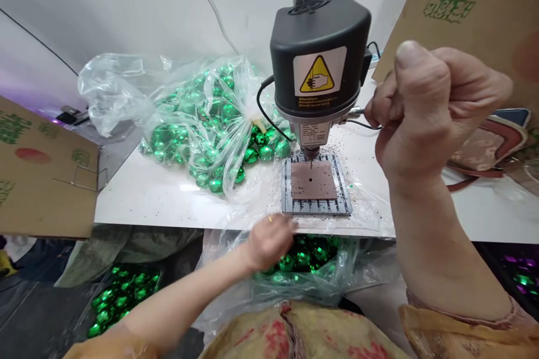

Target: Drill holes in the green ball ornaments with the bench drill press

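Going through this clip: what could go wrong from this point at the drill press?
The left hand is close to the slotted jig under the drill bit, so it could stray near the bit. Loose plastic sheeting might snag. Dark specks on the white table could reach the green baubles.

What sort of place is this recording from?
Probably a small workshop doing piecework on ornaments: a bench drill on a white table, beside bags of shiny green balls.

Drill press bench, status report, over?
Right hand fisted on the drill press lever. Left hand at table edge, over bagged green baubles. Drill bit above brown plate.
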{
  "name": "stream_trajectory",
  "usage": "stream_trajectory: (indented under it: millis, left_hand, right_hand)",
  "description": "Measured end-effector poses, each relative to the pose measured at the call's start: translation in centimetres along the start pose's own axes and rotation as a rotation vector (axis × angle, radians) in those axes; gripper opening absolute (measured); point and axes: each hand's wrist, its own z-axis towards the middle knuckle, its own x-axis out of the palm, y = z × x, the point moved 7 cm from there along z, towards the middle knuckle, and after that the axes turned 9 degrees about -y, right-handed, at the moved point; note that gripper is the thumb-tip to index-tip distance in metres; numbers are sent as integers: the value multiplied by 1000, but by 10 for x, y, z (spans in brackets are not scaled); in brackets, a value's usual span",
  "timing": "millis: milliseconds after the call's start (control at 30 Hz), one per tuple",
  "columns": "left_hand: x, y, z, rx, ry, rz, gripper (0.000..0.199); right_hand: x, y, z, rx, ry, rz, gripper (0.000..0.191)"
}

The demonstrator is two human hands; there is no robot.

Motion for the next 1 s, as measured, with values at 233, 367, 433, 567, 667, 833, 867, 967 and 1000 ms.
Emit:
stream_trajectory:
  millis: [233,367,433,567,667,833,867,967,1000]
  left_hand:
    - [-3,169,109,-327,-158,124,27]
    - [17,181,112,-371,-83,31,28]
    - [14,179,105,-427,-115,7,20]
    - [-7,185,84,-770,-343,-423,29]
    - [-20,176,74,-988,-595,-872,41]
    - [-3,117,87,-1092,-421,-1327,49]
    - [5,105,89,-1113,-361,-1388,48]
    - [22,85,90,-1156,-320,-1487,42]
    - [26,82,89,-1168,-331,-1502,41]
  right_hand:
    - [0,-3,0,-1,-17,12,47]
    - [-1,-4,1,-25,2,58,49]
    - [-1,-4,1,-15,17,61,49]
    - [0,-2,0,15,26,44,48]
    - [1,0,0,-12,30,76,48]
    - [-1,-5,1,-22,22,75,49]
    - [-1,-5,1,-23,26,75,49]
    - [-1,-5,1,-11,41,88,48]
    - [-1,-5,1,-7,40,90,48]
